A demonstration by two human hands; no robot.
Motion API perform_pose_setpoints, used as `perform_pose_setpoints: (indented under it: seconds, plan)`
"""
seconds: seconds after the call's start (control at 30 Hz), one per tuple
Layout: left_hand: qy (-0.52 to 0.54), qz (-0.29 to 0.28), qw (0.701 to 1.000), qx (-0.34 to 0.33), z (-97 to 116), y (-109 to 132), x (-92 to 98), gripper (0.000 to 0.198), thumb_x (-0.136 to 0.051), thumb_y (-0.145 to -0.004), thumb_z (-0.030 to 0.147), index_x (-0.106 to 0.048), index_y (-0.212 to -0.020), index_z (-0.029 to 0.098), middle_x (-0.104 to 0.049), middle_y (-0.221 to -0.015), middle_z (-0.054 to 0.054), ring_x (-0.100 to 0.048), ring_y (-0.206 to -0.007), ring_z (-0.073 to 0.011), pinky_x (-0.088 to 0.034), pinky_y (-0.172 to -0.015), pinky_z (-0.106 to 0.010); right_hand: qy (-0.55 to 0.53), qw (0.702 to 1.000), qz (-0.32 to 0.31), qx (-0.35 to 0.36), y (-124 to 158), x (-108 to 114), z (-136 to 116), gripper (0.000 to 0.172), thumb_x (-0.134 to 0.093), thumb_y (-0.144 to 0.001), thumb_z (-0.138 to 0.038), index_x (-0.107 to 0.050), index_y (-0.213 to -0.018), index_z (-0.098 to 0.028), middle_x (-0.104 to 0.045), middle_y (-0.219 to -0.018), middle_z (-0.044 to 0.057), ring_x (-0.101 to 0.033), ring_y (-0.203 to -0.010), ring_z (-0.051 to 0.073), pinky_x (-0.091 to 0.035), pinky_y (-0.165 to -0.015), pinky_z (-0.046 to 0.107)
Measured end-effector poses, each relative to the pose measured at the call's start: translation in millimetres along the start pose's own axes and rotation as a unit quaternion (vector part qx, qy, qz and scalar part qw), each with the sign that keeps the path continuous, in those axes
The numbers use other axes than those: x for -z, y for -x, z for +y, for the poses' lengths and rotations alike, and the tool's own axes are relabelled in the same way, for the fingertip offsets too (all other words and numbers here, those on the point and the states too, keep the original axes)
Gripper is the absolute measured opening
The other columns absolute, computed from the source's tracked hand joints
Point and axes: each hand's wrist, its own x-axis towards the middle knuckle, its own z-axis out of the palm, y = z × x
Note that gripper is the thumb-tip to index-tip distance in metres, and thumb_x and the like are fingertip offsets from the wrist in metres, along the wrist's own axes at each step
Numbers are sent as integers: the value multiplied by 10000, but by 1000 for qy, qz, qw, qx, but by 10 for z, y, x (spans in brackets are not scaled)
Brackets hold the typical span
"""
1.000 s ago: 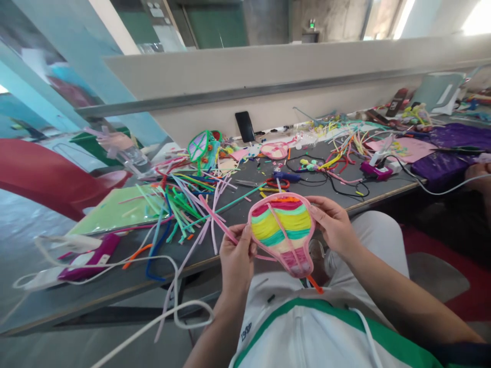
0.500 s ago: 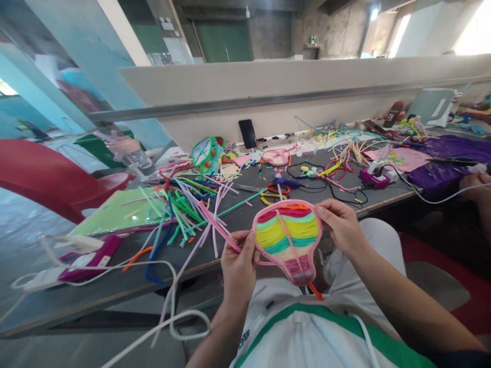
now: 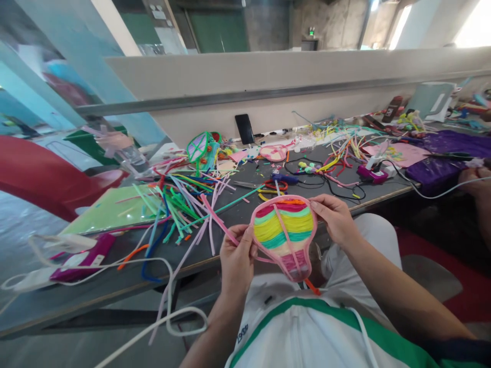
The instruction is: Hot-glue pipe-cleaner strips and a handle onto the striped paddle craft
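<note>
Between my hands, over my lap, is a hot-air-balloon-shaped pipe-cleaner craft [image 3: 282, 232] with a pink outline and red, mint, yellow, teal, cream and mauve bands. My left hand [image 3: 238, 255] pinches its left edge, and a pink pipe cleaner [image 3: 217, 219] sticks out up and left from those fingers. At the upper right edge, my right hand [image 3: 334, 219] grips the rim between thumb and fingers. An orange pipe-cleaner end [image 3: 312, 287] hangs below the narrow bottom. Just beyond the craft lie a blue glue gun [image 3: 284, 178] and scissors [image 3: 249, 184].
Loose pipe cleaners [image 3: 180, 204] spread over the grey table [image 3: 126, 286] on the left. A purple power strip [image 3: 82, 258] and white cable [image 3: 187, 311] lie nearby. A phone [image 3: 244, 129] leans against the back panel. Another person's hand [image 3: 477, 186] shows at far right.
The view has shifted slightly, so the table and things on it appear a little left and lower or higher. Both hands keep their hold on the craft, which is tilted slightly differently.
</note>
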Motion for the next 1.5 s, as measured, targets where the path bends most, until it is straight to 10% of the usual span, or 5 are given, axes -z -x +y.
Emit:
perform_pose_setpoints:
  seconds: [0.57, 1.5]
  plan:
    - [-9, 0, 1000, 22, -45, -83, 27, 281, -755, -729, 261, -604, -942, 157, -495, -587, 81, -347, -370, -7, -260, -328, -117, 17, 999, 18, -22, -151, -77, 33, 197, -778, -649, -346, -672, -659, -181, -626, -578, -24, -561, -536, 112, -468, -517, 233]
    - [-32, -48, 996, 62, -82, -164, 150, 207, -716, -768, 315, -584, -753, 156, -411, -492, 85, -325, -353, -17, -268, -333, -116, -202, 972, -55, -112, 113, -43, 540, 318, -749, -729, -345, -696, -1029, -251, -738, -955, 9, -684, -801, 143, -552, -723, 272]
